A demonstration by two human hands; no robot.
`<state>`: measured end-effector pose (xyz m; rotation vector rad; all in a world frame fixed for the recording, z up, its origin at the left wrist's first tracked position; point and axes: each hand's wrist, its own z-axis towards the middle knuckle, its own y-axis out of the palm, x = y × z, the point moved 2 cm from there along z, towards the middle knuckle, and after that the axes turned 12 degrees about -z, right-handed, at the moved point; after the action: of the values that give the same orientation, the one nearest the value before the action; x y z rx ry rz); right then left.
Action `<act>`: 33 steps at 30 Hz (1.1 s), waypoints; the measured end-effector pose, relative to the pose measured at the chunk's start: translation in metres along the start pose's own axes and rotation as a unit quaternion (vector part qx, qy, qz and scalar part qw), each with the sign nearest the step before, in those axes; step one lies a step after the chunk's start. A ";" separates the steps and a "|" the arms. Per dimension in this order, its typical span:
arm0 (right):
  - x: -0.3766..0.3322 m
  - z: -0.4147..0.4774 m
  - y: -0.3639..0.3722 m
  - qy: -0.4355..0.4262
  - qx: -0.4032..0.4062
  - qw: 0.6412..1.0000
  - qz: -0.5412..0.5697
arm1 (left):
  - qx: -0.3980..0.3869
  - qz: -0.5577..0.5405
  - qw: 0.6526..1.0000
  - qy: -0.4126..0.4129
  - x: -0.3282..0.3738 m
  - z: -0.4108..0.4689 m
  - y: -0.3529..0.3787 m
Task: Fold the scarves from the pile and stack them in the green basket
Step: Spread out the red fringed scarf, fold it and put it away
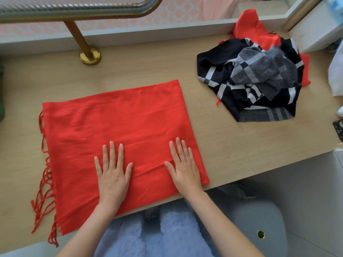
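Note:
A red scarf (118, 127) lies folded into a flat rectangle on the wooden table (232, 145), its fringe hanging off the left side. My left hand (112, 173) rests palm down on its near part, fingers spread. My right hand (182, 164) lies flat near the scarf's right edge, also with fingers apart. Neither hand grips the cloth. At the back right sits the pile of scarves (259, 78): a black, white and grey checked one on top and a red one (254, 26) beneath and behind. A dark green thing (1, 93) shows at the far left edge.
A brass rail post (89, 52) stands on the table at the back left. A white ledge runs along the back. White items and a dark object (338, 128) sit at the right edge. A grey seat (259, 219) is below the table's front edge.

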<state>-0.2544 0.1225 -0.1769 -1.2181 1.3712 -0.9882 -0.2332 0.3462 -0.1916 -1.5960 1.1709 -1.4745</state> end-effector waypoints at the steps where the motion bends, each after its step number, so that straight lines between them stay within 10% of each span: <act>1: 0.004 0.002 0.007 0.006 -0.010 0.999 -0.034 | -0.003 0.005 1.000 -0.002 -0.005 0.000 0.002; 8: 0.026 -0.002 0.006 0.138 -0.003 0.988 -0.065 | 0.010 -0.006 1.000 0.010 -0.006 0.003 0.001; 14: 0.036 0.021 -0.033 0.262 0.082 0.945 0.176 | 0.033 -0.037 0.999 0.019 0.008 0.013 -0.005; 21: 0.060 0.070 -0.045 0.295 -0.188 0.859 0.373 | 0.009 -0.032 0.998 0.045 0.029 0.025 0.014; 33: 0.077 0.042 -0.045 0.308 -0.187 0.873 0.330 | 0.012 -0.019 0.998 0.058 0.028 0.026 0.012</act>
<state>-0.2047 0.0418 -0.1513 -0.5863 2.3661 -0.6353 -0.2103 0.3134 -0.1951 -1.5421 1.1881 -1.6184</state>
